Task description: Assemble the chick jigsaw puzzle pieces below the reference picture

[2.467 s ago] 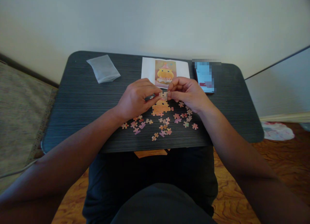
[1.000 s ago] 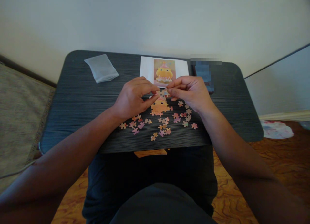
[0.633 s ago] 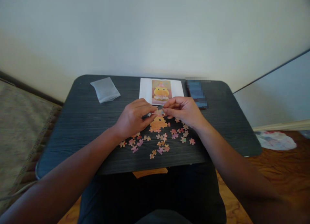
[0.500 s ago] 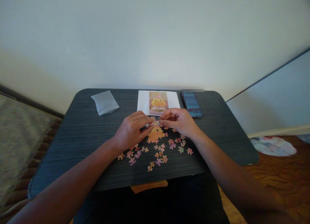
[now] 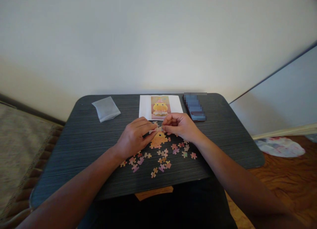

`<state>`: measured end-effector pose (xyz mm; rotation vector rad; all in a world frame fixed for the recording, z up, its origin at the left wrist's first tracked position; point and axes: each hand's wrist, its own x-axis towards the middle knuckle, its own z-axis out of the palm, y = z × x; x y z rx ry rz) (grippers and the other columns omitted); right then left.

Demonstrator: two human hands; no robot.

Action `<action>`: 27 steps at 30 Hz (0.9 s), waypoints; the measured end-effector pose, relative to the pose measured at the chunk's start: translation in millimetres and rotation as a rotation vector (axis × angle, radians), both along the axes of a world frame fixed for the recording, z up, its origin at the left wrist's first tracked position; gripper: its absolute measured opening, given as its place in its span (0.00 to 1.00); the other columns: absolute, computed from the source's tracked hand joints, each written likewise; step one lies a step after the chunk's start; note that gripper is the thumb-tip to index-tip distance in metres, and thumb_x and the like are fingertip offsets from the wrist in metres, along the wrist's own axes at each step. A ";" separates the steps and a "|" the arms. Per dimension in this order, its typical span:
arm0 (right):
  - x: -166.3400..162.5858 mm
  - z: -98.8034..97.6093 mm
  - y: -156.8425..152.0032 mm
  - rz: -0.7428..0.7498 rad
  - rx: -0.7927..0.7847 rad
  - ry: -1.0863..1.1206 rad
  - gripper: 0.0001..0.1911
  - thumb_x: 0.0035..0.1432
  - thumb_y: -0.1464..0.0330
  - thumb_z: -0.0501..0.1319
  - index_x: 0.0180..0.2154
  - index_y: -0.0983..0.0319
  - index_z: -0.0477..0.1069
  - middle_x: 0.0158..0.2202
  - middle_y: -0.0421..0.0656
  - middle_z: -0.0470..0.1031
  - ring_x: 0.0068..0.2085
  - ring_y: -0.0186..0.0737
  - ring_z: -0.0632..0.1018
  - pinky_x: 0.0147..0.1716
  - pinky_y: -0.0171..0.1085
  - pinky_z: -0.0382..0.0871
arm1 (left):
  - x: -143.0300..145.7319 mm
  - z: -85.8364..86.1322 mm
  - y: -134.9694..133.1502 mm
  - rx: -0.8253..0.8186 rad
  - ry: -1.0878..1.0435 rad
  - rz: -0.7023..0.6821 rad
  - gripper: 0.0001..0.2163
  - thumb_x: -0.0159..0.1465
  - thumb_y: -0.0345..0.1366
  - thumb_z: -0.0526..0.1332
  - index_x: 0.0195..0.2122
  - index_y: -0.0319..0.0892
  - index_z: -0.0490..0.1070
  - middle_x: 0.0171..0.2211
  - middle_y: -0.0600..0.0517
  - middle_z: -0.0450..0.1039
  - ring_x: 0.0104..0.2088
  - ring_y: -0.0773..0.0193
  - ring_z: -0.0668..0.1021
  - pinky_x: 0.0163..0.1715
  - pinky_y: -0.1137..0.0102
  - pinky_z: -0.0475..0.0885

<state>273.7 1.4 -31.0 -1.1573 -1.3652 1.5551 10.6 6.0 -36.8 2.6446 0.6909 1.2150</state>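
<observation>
Puzzle piece [image 5: 159, 129], thin, light card that looks easily bent, sits pinched by its edges between left hand [image 5: 133, 138] and right hand [image 5: 179, 126] above the desk's [image 5: 81, 139] middle, over the joined patch [image 5: 158, 140].

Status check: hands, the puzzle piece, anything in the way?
Both hands: left, right pinch a small puzzle piece above the orange assembled cluster. Nothing blocking.

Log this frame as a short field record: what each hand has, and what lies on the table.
left hand: pinches a small puzzle piece with the right
right hand: fingertips on the same piece
below hands: joined orange puzzle section
loose pieces: scattered at near edge
table: dark, ribbed
far edge: reference picture, clear bag, phone
</observation>
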 end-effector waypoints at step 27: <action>6.2 -0.3 1.3 0.033 -0.004 -0.002 0.18 0.53 0.60 0.88 0.39 0.57 0.85 0.34 0.39 0.89 0.34 0.35 0.84 0.35 0.38 0.79 | 0.7 -3.3 1.0 0.002 -0.011 0.000 0.03 0.77 0.28 0.71 0.49 0.40 0.84 0.38 0.48 0.88 0.38 0.58 0.86 0.43 0.62 0.82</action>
